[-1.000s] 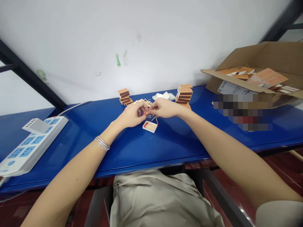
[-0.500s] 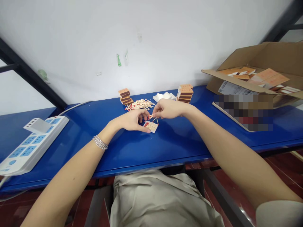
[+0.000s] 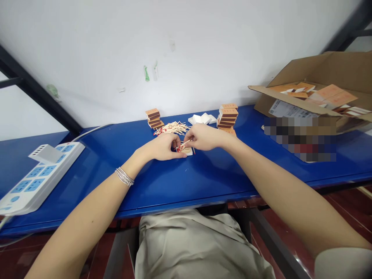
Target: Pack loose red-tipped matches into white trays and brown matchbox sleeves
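A small white matchbox tray (image 3: pixel 189 153) with red-tipped matches in it sits on the blue table in front of me. My left hand (image 3: pixel 164 147) grips the tray at its left side, thumb along the front edge and fingers curled behind. Between thumb and fingertips my right hand (image 3: pixel 205 136) pinches a few matches (image 3: pixel 183 146) over the tray, their red heads pointing left. My fingers hide part of the tray. Just behind my hands lies a loose heap of matches (image 3: pixel 173 128), and a single match rests by the tray's right edge.
Stacked matchboxes (image 3: pixel 153 118) stand left of the heap, with a second matchbox stack (image 3: pixel 227 116) to the right. White empty trays (image 3: pixel 202 118) lie between them. A cardboard carton (image 3: pixel 293 102) of matchboxes is at right; a power strip (image 3: pixel 40 178) lies at left.
My right hand has brought its matches left and down over the tray. The tray now sits slightly farther back, with my left thumb farther along its front.
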